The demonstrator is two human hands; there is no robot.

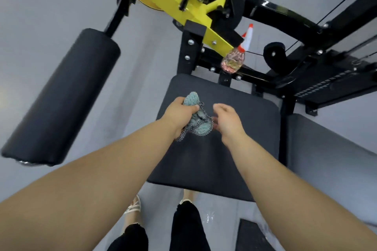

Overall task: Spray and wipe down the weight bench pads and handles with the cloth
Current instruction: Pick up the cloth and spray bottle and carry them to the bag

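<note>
Cloth [202,127] over the seat pad [234,159]
Your left hand [179,115] grips the bunched cloth; your right hand [228,121], loosely curled, holds nothing beside it.

left hand [179,115] gripping cloth [195,116], seat pad [234,149]

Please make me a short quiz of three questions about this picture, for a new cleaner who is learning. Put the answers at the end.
1. True or false: the left hand holds the cloth.
2. Fill in: the long roller pad lies on the person's ____ side of the seat pad.
3. Choose one: where does the spray bottle rest?
A) on the seat pad
B) on the machine frame, beyond the seat pad
C) on the roller pad

Key: 1 true; 2 left; 3 B.
</note>
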